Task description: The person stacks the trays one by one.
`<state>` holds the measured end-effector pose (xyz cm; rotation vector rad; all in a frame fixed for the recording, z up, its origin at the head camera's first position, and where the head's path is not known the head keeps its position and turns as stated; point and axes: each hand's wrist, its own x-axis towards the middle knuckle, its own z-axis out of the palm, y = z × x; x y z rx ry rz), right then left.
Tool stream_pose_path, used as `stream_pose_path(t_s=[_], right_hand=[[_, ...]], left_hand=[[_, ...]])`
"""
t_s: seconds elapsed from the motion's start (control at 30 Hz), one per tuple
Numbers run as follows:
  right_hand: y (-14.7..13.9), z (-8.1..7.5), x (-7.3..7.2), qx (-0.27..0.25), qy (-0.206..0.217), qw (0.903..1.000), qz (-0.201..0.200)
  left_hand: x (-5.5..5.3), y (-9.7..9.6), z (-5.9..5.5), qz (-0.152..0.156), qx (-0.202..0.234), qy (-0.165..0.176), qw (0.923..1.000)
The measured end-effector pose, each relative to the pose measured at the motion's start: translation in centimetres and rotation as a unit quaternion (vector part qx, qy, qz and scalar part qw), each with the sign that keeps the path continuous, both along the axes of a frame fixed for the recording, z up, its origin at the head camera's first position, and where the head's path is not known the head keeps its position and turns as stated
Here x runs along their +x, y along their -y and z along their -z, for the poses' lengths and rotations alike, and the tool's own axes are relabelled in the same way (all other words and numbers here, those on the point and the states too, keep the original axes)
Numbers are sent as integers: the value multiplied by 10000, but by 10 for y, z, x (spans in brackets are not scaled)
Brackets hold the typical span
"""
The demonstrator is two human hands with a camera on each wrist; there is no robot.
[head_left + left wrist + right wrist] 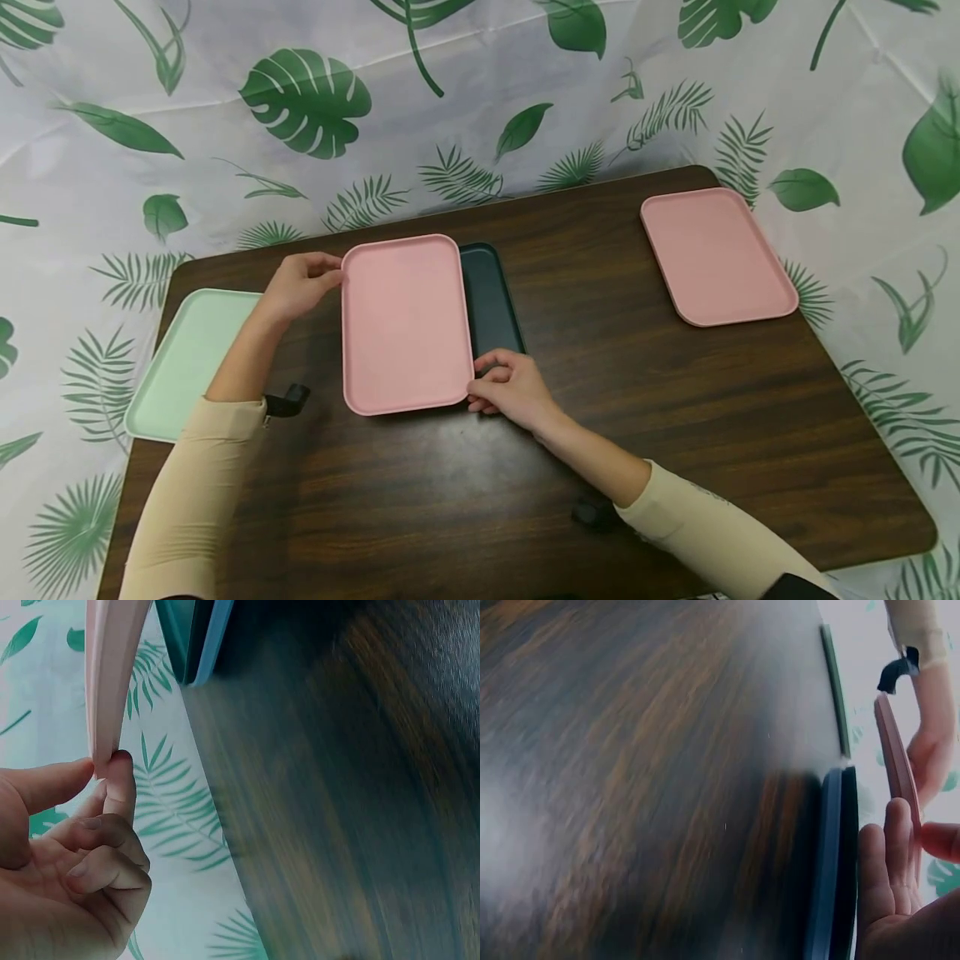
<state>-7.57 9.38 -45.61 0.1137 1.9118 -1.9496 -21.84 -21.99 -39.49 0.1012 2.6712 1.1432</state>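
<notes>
A pink tray [405, 325] is held in the air by both hands, its edge seen nearly side-on in both wrist views. My left hand [297, 287] pinches its far left edge between thumb and index finger, the other fingers curled loosely below. At the near right corner, my right hand [513, 387] grips the rim, thumb on top and fingers beneath. Under the pink tray and partly hidden by it lies a dark green tray [491, 300]. A blue tray edge [825, 862] shows directly below the dark one in the right wrist view.
A light green tray [187, 367] lies at the table's left edge, partly behind the left forearm. Another pink tray [720, 254] lies at the far right. The brown wood-grain table [600, 333] backs onto a leaf-print cloth [480, 108].
</notes>
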Motion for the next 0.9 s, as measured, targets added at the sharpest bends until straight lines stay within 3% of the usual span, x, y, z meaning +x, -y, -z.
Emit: stream_pose_path(t_s=[0.43,0.9], right_hand=[[-32,-6,-1,216,-95,9996,150],[-56,7,-5,305,-237,9977,554]], left_hand=[[2,-22,-3,135,386,139,9991],[-8,-47,5,228,653,284,9972]])
